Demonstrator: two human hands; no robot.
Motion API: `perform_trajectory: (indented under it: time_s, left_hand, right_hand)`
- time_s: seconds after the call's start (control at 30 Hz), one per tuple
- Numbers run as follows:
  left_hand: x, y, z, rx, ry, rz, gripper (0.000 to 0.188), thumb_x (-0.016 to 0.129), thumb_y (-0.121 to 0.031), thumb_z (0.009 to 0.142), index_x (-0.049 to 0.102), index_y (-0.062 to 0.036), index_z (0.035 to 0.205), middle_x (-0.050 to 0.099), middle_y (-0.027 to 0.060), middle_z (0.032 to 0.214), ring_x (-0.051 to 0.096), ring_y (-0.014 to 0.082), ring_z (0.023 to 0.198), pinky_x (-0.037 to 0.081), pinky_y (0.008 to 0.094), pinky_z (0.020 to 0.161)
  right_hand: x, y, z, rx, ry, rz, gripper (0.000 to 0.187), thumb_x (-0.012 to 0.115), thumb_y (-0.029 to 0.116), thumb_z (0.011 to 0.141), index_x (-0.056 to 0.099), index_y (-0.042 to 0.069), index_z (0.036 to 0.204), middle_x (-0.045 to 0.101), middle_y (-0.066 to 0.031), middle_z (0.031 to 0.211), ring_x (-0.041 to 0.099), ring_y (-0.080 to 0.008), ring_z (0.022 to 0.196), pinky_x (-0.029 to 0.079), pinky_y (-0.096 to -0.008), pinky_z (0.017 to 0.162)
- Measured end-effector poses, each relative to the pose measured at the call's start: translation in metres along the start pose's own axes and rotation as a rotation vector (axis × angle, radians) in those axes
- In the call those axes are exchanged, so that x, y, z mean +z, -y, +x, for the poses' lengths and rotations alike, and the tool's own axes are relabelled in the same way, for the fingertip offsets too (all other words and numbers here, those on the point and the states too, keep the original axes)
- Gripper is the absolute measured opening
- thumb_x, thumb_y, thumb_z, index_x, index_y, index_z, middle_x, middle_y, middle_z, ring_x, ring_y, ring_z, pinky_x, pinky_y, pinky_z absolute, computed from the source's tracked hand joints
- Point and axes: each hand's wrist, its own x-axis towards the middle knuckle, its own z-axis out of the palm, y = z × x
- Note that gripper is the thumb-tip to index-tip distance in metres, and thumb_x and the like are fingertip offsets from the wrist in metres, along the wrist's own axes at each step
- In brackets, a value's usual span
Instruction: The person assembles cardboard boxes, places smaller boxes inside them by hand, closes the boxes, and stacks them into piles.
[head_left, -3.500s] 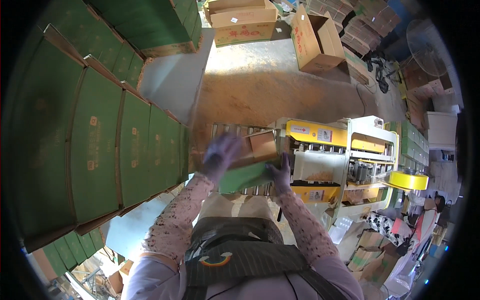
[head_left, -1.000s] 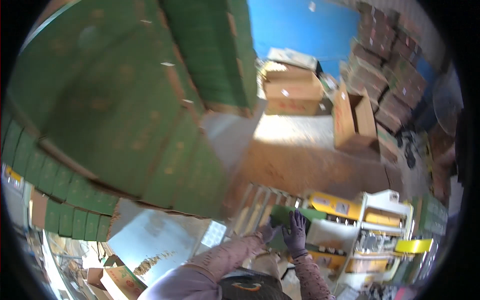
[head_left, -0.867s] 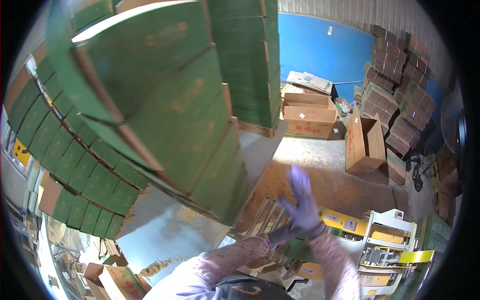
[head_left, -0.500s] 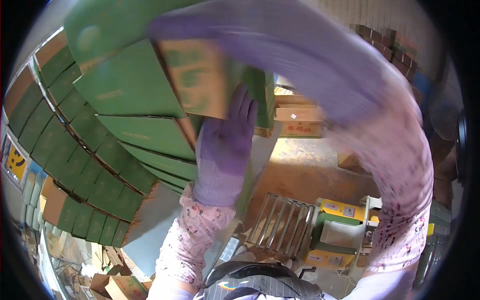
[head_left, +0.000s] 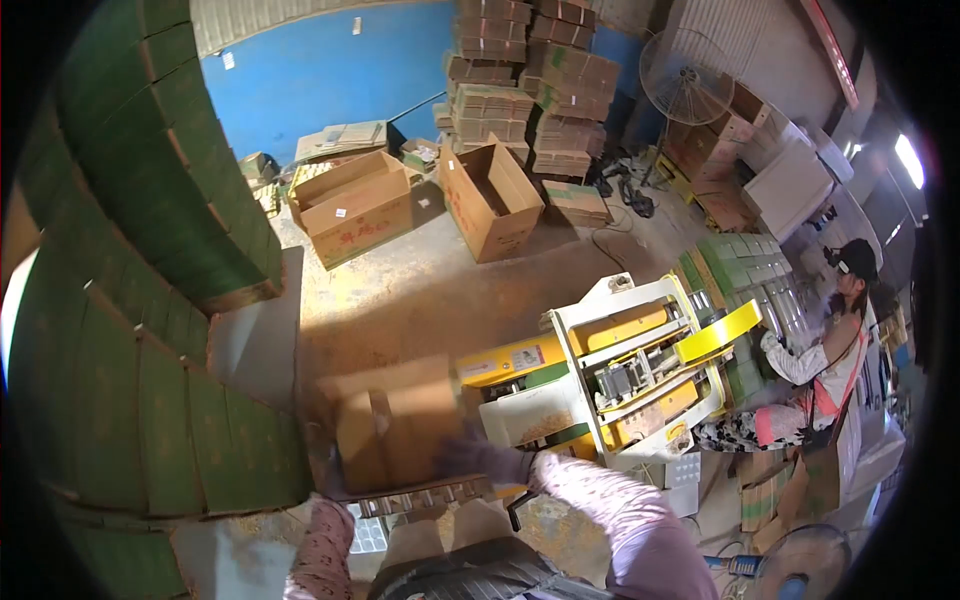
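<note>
A brown cardboard box [head_left: 400, 435] lies on the short roller conveyor [head_left: 425, 497] in front of me, its far edge blurred. My right hand [head_left: 480, 458], in a purple knitted glove, reaches to the box's right side with fingers stretched out and smeared by motion. Beside the box's near left corner is my left hand [head_left: 332, 478], dim and blurred, its fingers not readable. Both arms wear pale flowered sleeves. Just right of the box stands a yellow and white box-sealing machine [head_left: 600, 360].
Tall stacks of green cartons [head_left: 150, 400] rise on the left. Two open cardboard boxes [head_left: 490, 205] stand on the floor ahead, before piles of flattened cartons [head_left: 495, 110]. A co-worker [head_left: 830, 350] is at the far right, near more green cartons. A fan [head_left: 800, 565] stands lower right.
My view has swung from the green carton stack toward the conveyor and machine. Both hands have left the carton they were touching and come down beside the brown box.
</note>
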Motion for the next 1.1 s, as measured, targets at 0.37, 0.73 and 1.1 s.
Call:
perform_trajectory:
  time_s: [0.37,0.73,1.1]
  left_hand:
    - [0.025,-0.098,-0.029,0.781,0.099,1.051,0.049,0.063,-0.031,0.080,0.053,-0.0122,0.125,0.051,0.0152,0.125,0.048,0.0332,0.111,0.040,0.0459,0.095]
    - [0.053,-0.047,-0.049,0.222,-0.201,0.362,0.068,0.060,-0.020,0.088,0.025,-0.0059,0.144,0.027,0.0180,0.145,0.027,0.0325,0.134,0.025,0.0378,0.112]
    - [0.097,-0.168,-0.051,0.256,0.191,-0.694,0.049,0.053,-0.029,0.092,0.036,-0.0020,0.130,0.045,0.0128,0.132,0.048,0.0239,0.117,0.038,0.0354,0.101]
  right_hand:
    - [0.065,0.096,0.024,1.407,-0.600,2.162,0.059,0.071,0.005,0.075,0.047,0.007,0.129,0.057,-0.0057,0.110,0.056,-0.0173,0.102,0.051,-0.0324,0.084]
    - [0.060,0.022,0.072,0.737,-0.015,0.915,0.061,0.059,0.012,0.074,0.042,0.001,0.132,0.037,-0.0228,0.139,0.031,-0.0388,0.132,0.025,-0.0463,0.111]
    - [-0.183,-0.136,0.215,0.506,-0.698,1.209,0.062,0.066,0.020,0.077,0.044,0.002,0.132,0.036,-0.0214,0.141,0.033,-0.0385,0.132,0.025,-0.0464,0.110]
